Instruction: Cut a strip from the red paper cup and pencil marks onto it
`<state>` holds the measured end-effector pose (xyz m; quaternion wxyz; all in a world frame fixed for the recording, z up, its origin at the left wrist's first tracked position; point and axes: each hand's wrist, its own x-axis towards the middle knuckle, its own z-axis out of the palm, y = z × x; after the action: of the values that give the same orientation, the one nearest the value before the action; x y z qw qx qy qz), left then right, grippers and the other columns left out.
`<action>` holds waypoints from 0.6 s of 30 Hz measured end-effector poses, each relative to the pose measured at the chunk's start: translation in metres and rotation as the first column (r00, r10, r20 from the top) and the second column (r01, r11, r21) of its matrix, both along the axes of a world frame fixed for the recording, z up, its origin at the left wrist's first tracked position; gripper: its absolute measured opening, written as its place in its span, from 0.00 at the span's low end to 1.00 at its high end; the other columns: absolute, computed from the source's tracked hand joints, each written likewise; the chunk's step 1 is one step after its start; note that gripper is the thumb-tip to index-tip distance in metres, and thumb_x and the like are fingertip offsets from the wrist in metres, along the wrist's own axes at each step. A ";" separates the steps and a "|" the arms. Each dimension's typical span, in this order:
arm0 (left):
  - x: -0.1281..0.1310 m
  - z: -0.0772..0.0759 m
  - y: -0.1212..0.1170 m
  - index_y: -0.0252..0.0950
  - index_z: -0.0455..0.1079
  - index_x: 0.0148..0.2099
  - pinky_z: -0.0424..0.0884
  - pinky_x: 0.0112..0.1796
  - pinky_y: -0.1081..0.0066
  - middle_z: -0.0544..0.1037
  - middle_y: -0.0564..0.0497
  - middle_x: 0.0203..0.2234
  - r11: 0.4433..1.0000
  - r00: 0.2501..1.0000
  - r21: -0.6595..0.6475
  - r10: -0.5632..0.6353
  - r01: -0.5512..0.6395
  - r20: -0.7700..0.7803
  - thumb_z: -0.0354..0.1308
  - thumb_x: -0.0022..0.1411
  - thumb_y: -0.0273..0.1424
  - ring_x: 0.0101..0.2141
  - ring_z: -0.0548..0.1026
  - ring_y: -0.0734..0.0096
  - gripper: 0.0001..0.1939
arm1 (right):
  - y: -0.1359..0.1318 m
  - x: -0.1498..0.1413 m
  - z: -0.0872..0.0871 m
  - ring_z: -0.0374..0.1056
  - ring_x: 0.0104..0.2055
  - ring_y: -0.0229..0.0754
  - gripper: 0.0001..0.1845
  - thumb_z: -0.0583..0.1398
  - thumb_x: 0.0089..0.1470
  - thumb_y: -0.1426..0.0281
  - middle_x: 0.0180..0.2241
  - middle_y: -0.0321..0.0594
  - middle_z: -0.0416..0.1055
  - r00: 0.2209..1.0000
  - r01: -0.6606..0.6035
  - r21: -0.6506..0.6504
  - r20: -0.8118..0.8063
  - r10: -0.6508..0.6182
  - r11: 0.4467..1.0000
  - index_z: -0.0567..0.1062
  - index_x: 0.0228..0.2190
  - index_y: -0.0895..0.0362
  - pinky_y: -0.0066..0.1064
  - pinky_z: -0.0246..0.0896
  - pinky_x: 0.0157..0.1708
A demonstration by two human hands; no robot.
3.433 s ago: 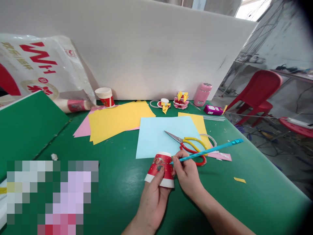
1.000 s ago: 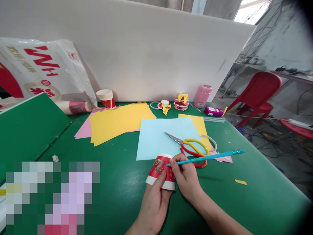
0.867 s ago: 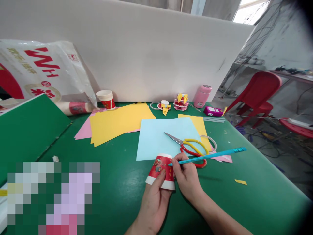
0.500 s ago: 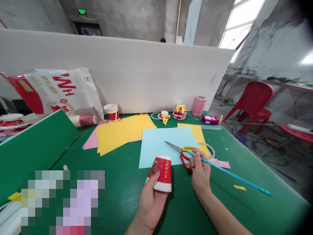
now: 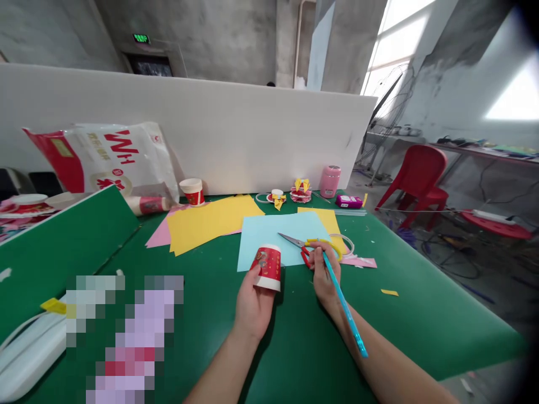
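Pencil has come off the wall of the red cup since the earlier frame, eraser end swung to 5 o'clock. Right hand grips it; left hand holds the cup near centre, base up, slightly tilted. Red printed wall appears intact: no cut or trim seen, pencil marks too small to tell. Judged early-stage. Scissors at 2 o'clock from cup, over blue sheet. Farther, 12 to 1 o'clock: two bow-trimmed pieces, apparently finished.

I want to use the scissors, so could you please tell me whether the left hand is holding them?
No, the left hand holds a red and white paper cup instead.
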<state>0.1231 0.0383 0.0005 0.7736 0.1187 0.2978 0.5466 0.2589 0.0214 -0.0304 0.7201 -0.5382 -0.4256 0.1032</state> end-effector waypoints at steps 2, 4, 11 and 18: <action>0.001 -0.002 0.000 0.29 0.70 0.39 0.72 0.33 0.72 0.78 0.44 0.31 1.000 1.000 0.016 0.013 -0.013 -0.005 0.52 0.54 0.24 0.31 0.76 0.69 0.10 | 0.000 0.001 0.000 0.58 0.23 0.37 0.13 0.49 0.57 0.62 0.20 0.32 0.59 1.000 -0.004 0.001 0.005 0.004 1.000 0.67 0.35 0.56 0.28 0.54 0.22; 0.002 -0.003 0.000 0.29 0.70 0.40 0.72 0.34 0.71 0.78 0.44 0.32 0.999 1.000 0.026 0.020 -0.019 -0.014 0.52 0.55 0.25 0.32 0.76 0.69 0.10 | -0.001 0.002 0.002 0.58 0.24 0.37 0.13 0.48 0.57 0.62 0.21 0.32 0.59 1.000 -0.013 0.003 0.005 0.013 1.000 0.67 0.35 0.56 0.28 0.54 0.22; 0.005 -0.002 -0.004 0.30 0.70 0.39 0.73 0.28 0.71 0.78 0.44 0.31 0.999 0.999 0.031 0.017 -0.016 -0.046 0.49 0.56 0.25 0.29 0.76 0.69 0.10 | -0.001 0.003 0.006 0.57 0.23 0.35 0.12 0.48 0.58 0.62 0.21 0.33 0.61 0.998 -0.057 0.008 0.000 0.057 0.998 0.67 0.35 0.56 0.27 0.54 0.23; 0.009 -0.002 -0.007 0.30 0.70 0.38 0.72 0.30 0.71 0.77 0.45 0.30 0.997 0.995 0.008 0.073 -0.072 -0.065 0.49 0.57 0.25 0.30 0.75 0.70 0.09 | 0.001 0.001 0.010 0.57 0.21 0.34 0.12 0.48 0.58 0.63 0.24 0.34 0.67 0.994 -0.108 -0.020 -0.004 0.108 0.994 0.67 0.35 0.56 0.27 0.55 0.22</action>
<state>0.1316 0.0309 -0.0017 0.7427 0.1279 0.3255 0.5710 0.2598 0.0225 -0.0208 0.7086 -0.5216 -0.4519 0.1471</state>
